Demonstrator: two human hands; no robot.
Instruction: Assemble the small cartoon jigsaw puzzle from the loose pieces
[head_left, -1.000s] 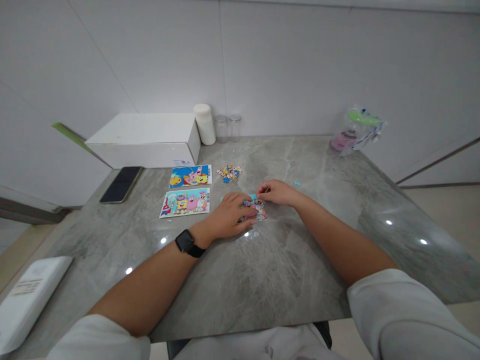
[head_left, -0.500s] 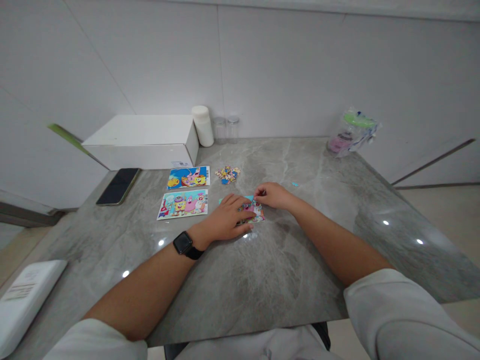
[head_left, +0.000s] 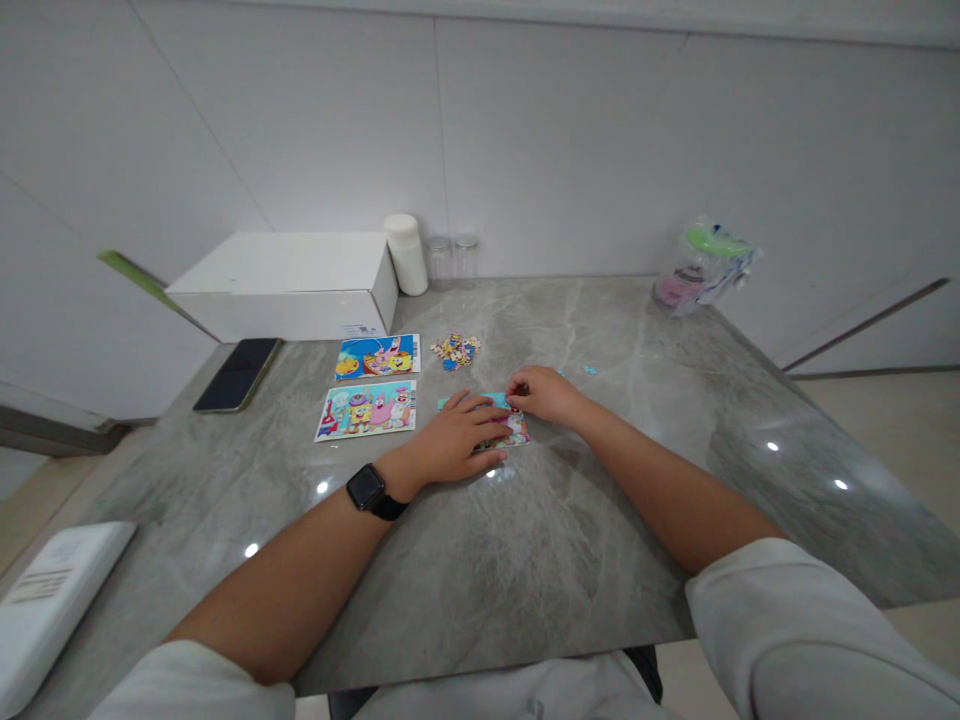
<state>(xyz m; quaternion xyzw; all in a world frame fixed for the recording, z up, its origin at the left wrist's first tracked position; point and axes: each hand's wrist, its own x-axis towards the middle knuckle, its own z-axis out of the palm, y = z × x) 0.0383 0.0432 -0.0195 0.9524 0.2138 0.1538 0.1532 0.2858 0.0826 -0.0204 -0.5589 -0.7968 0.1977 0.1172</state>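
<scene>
My left hand point(head_left: 459, 440), a black watch point(head_left: 366, 487) on its wrist, lies flat with its fingers spread over a small, colourful jigsaw puzzle point(head_left: 519, 431). Much of the puzzle is hidden under those fingers. At the puzzle's upper right corner, my right hand point(head_left: 546, 393) pinches a puzzle piece, mostly covered by the fingertips. A loose blue piece point(head_left: 590, 370) lies beyond the right hand, and another shows just behind its knuckles. Left of the puzzle is a cartoon picture card point(head_left: 367, 410), with a second, bluer card point(head_left: 379, 356) behind it.
A heap of loose puzzle pieces point(head_left: 456, 350) sits behind the puzzle. Along the back stand a white box point(head_left: 292, 275), a white bottle point(head_left: 406, 255) and two clear glasses point(head_left: 466, 262). A phone point(head_left: 238, 375) lies at left, a plastic-wrapped cup point(head_left: 705, 265) at far right.
My right hand has shifted very slightly left at the puzzle's corner, and a second blue piece now shows behind it. My left hand stays in place.
</scene>
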